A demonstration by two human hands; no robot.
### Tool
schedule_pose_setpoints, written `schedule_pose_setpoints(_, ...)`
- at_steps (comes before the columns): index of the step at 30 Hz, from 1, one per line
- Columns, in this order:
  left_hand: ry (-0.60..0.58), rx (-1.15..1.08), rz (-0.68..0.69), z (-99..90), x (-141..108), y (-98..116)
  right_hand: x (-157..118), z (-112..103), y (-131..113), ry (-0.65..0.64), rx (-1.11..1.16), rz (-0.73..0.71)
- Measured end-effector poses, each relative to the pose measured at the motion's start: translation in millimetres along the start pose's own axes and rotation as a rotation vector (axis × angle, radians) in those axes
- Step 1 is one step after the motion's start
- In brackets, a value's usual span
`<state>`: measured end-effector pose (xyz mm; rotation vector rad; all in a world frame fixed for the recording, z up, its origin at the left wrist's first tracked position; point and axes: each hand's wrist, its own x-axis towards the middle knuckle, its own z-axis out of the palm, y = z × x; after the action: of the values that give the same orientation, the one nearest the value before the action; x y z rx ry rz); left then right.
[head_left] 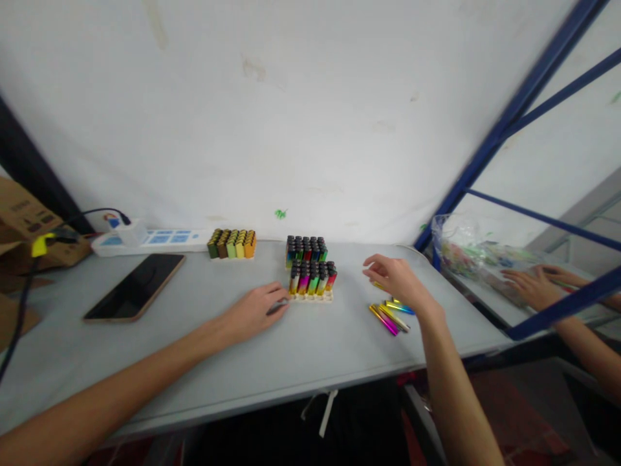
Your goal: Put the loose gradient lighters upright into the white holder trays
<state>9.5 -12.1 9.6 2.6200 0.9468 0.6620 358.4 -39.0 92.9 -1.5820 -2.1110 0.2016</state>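
My left hand (259,312) rests on the table, its fingertips and thumb at the left end of a white slotted tray (313,298), which it seems to steady. Upright lighters (313,278) with black tops and shiny coloured bodies fill the tray's back rows; its front row of slots is bare. To the right, my right hand (394,278) hovers with loosely curved fingers, a gap between finger and thumb. A yellow sliver shows under those fingers; whether they touch it is unclear. Several loose metallic lighters (389,317) lie just below that hand, their far ends partly hidden.
Behind the tray stands another block of lighters (306,249); farther left is a tray of matte lighters (231,244). A phone (136,287), power strip (177,239) and cardboard box (33,223) occupy the left. At right, a blue metal frame (490,149) separates another person's hands (533,288) and a plastic bag (458,246).
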Motion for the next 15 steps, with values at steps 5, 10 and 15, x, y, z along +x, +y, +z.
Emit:
schedule_pose_setpoints(5,0.006,0.015,0.006,0.3,0.0,-1.4,-7.0,-8.8,62.4,-0.086,-0.173,0.134)
schedule_pose_setpoints(10,-0.006,0.007,-0.01,-1.7,0.3,1.1,-7.9,2.6,93.3,-0.242,-0.209,0.292)
schedule_pose_setpoints(15,0.003,0.002,0.001,-2.1,0.7,1.5,-4.5,8.5,97.9,-0.258,-0.197,0.313)
